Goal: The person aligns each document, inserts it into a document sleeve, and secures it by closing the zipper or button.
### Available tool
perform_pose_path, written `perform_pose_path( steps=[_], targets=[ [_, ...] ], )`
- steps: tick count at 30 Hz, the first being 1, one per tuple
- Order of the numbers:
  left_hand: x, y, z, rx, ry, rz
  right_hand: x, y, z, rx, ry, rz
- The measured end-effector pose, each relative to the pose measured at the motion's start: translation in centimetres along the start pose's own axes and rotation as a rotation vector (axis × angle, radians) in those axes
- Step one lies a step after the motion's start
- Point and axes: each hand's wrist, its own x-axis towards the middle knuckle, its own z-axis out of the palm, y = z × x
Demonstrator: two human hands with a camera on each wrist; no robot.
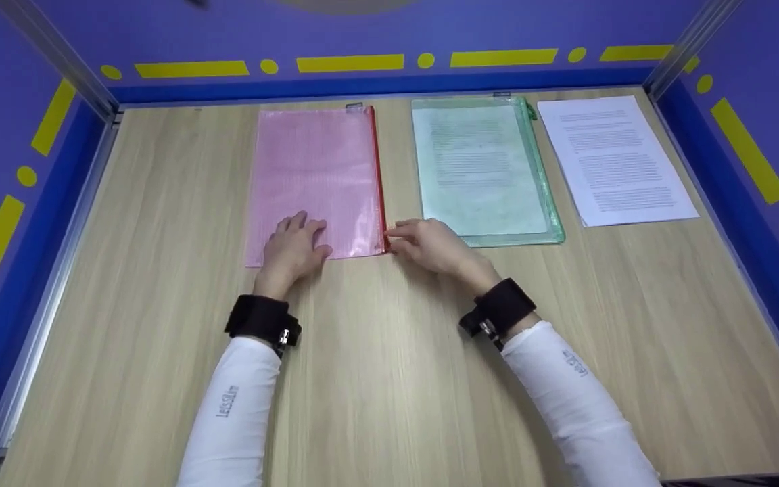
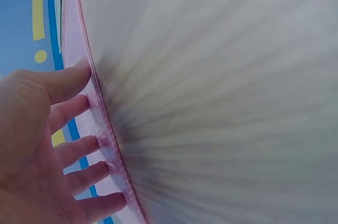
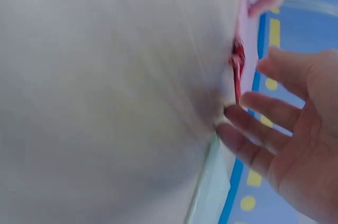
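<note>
A pink zip folder [image 1: 315, 169] lies flat with a red zip edge [image 1: 377, 176] along its right side. My left hand [image 1: 291, 250] rests on its lower part, fingers spread; in the left wrist view the fingertips [image 2: 97, 142] press on the pink sheet and the thumb lies at its near edge. Beside the bottom end of the red zip is my right hand [image 1: 433, 245]. In the right wrist view its index fingertip [image 3: 247, 99] is right at the red zip [image 3: 237, 71], with the thumb apart from the fingers and nothing held between them.
To the right lies a green zip folder [image 1: 484, 169] with a printed sheet inside. Farther right is a stack of white printed paper [image 1: 616, 162]. The wooden table [image 1: 389, 379] is bounded by blue walls [image 1: 335, 34] with yellow marks at the back and sides.
</note>
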Motion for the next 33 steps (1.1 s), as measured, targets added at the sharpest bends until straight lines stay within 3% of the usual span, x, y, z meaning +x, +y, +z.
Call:
perform_pose_path(
  steps=[3,7,13,19,27,33],
  targets=[
    [0.1,0.1,0.0,-0.002,0.001,-0.004,-0.8,1.3,-1.2,0.082,0.055,-0.007],
    [0.1,0.2,-0.1,-0.009,0.001,-0.007,-2.2,3.5,-3.2,0.106,0.165,0.008],
    [-0.1,0.2,-0.1,-0.015,0.005,-0.008,-4.6,8.4,-6.5,0.064,0.338,0.077],
    [-0.1,0.0,-0.1,-0.014,0.006,-0.011,-7.0,13.7,-9.3,-0.005,0.425,0.22],
    [-0.1,0.0,0.1,0.0,0.012,-0.003,-10.2,18.6,-11.8,-0.081,0.375,0.434],
    [-0.2,0.0,-0.1,-0.016,0.005,-0.01,-11.8,21.5,-12.5,-0.086,0.243,0.53]
  ],
)
